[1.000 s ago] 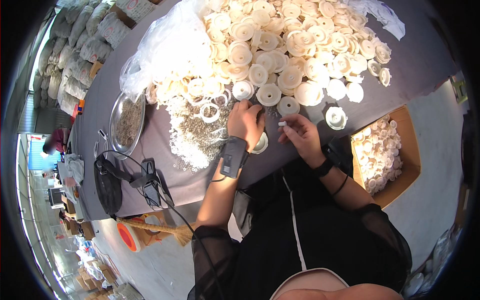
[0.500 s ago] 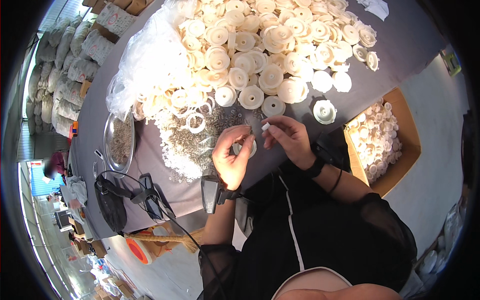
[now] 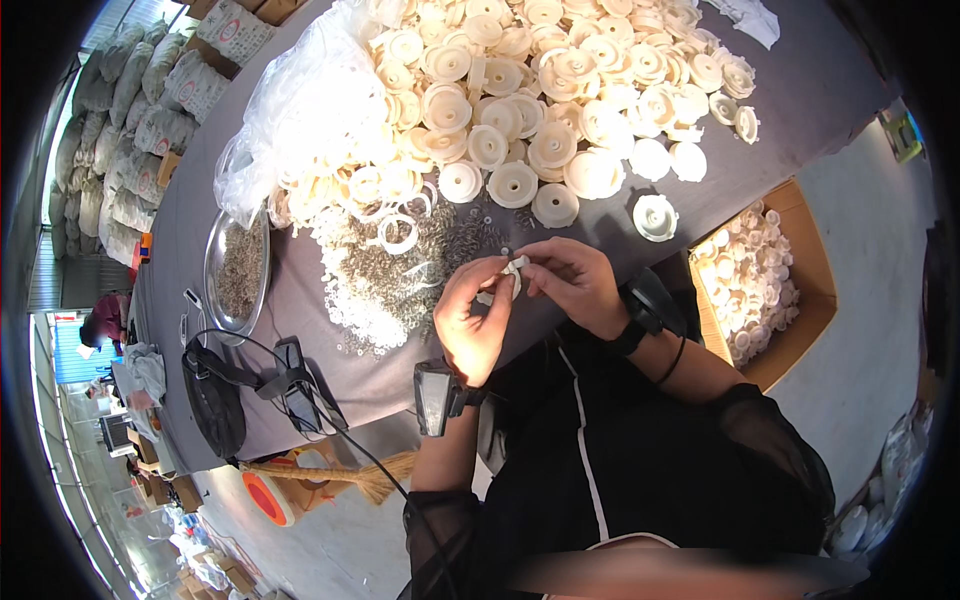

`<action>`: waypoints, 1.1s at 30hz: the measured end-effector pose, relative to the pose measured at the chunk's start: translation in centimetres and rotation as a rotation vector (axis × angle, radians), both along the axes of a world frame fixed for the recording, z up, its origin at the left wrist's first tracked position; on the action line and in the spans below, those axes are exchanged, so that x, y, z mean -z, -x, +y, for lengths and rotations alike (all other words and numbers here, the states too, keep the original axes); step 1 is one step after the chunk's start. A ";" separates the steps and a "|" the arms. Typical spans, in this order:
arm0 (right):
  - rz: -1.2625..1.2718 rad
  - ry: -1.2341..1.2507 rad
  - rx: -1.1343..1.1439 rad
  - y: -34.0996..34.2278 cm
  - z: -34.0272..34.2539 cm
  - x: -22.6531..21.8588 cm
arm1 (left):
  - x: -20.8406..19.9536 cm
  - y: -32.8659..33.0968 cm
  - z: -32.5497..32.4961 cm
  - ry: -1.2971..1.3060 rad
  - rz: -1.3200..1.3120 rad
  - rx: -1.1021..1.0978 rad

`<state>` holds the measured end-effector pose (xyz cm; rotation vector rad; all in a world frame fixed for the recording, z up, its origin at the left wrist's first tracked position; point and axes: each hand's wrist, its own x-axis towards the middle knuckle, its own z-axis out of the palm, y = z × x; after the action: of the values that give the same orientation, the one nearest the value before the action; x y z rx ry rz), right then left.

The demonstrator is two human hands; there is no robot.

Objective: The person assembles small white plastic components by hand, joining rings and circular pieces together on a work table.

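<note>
Near the table's front edge, my left hand (image 3: 474, 318) is closed on a white plastic ring (image 3: 517, 286), mostly hidden by the fingers. From the right, my right hand (image 3: 580, 284) pinches a small white plastic piece (image 3: 516, 266) and holds it against the ring's upper side. Fingertips of both hands nearly meet there. Just beyond them lies a heap of small metal springs (image 3: 420, 245), with tiny white washers (image 3: 372, 325) at its lower left. A large pile of round cream plastic caps (image 3: 555, 145) covers the table behind.
A steel tray (image 3: 262, 275) of small parts stands left, near a black pouch (image 3: 213, 405) and cabled devices (image 3: 297, 385). One cap (image 3: 655, 217) lies apart at right. Beside the table, a cardboard box (image 3: 818, 300) holds white parts. A clear plastic bag (image 3: 300, 110) lies back left.
My right hand has moved left and brought the small white piece to the ring in my left hand. The left hand has shifted slightly right, tilting the ring.
</note>
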<state>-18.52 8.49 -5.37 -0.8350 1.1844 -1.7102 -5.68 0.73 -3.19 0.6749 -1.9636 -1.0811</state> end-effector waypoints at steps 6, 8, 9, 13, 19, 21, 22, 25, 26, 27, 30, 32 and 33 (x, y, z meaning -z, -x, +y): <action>0.185 -0.022 0.003 0.3 0.0 -0.4 | 0.5 0.1 0.0 -0.012 -0.019 -0.034; 0.233 -0.016 0.033 0.4 0.2 -0.2 | 0.6 0.3 0.0 -0.024 -0.019 -0.035; 0.231 -0.014 0.034 0.4 0.2 -0.2 | 0.5 0.4 0.1 -0.062 -0.026 -0.024; 0.453 0.038 0.185 0.6 -0.1 0.1 | 0.9 0.9 0.4 -0.244 0.042 0.007; 0.399 0.083 0.254 1.1 -0.4 0.8 | 0.4 1.8 0.1 -0.264 0.050 0.039; 0.400 0.080 0.211 1.2 -0.4 0.8 | 0.3 1.7 -0.1 -0.229 0.004 0.023; 0.248 0.050 0.150 1.3 -0.3 1.0 | 0.3 1.7 -0.2 -0.193 -0.039 0.006; -0.050 -0.016 0.017 1.7 -0.5 1.6 | 0.2 2.0 -0.3 -0.019 -0.111 -0.020; -0.193 -0.051 -0.056 2.0 -0.7 1.7 | 0.1 2.1 -0.5 -0.019 -0.113 -0.018; -0.194 -0.051 -0.057 2.3 -0.8 1.6 | -0.1 2.3 -0.7 0.057 -0.140 0.002; -0.311 -0.062 -0.129 3.1 -0.9 1.6 | -0.5 3.1 -2.0 0.127 -0.174 0.032; -0.372 0.018 -0.080 3.2 -0.9 2.4 | 0.0 3.2 -4.2 0.152 -0.206 0.009; -0.373 0.018 -0.081 3.2 -1.0 2.6 | -0.1 3.5 -5.5 0.155 -0.235 -0.027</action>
<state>-21.74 7.49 -7.98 -0.5349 0.8718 -1.7197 -9.15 -4.77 -3.10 0.7698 -2.2055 -0.8538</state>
